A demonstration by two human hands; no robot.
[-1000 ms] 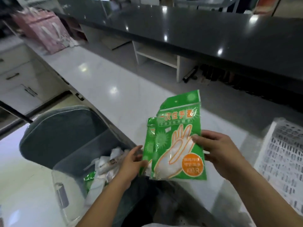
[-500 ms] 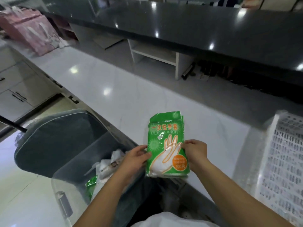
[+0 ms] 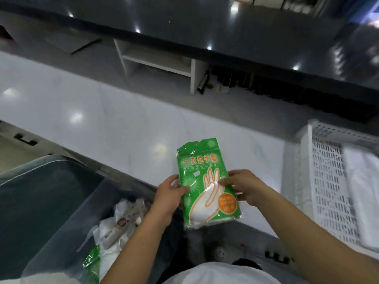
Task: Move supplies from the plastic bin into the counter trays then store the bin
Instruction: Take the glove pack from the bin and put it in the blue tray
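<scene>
Both hands hold a stack of green glove packets (image 3: 203, 177) printed with an orange hand outline, over the near edge of the white counter (image 3: 114, 119). My left hand (image 3: 170, 193) grips the stack's left side and my right hand (image 3: 242, 185) its right side. Below left stands the clear plastic bin (image 3: 61, 226), with white wrapped supplies (image 3: 123, 218) and another green packet (image 3: 92, 261) inside. A white perforated tray (image 3: 332, 181) sits on the counter at the right.
A grey-blue cushioned seat or lid (image 3: 41, 197) lies left of the bin. A raised black counter (image 3: 225, 29) runs along the back, with a white shelf unit (image 3: 160, 60) under it. White folded material (image 3: 365, 193) lies in the tray.
The two offset packets have been squared into one stack and lowered toward me. The view has shifted right, and more of the white tray shows.
</scene>
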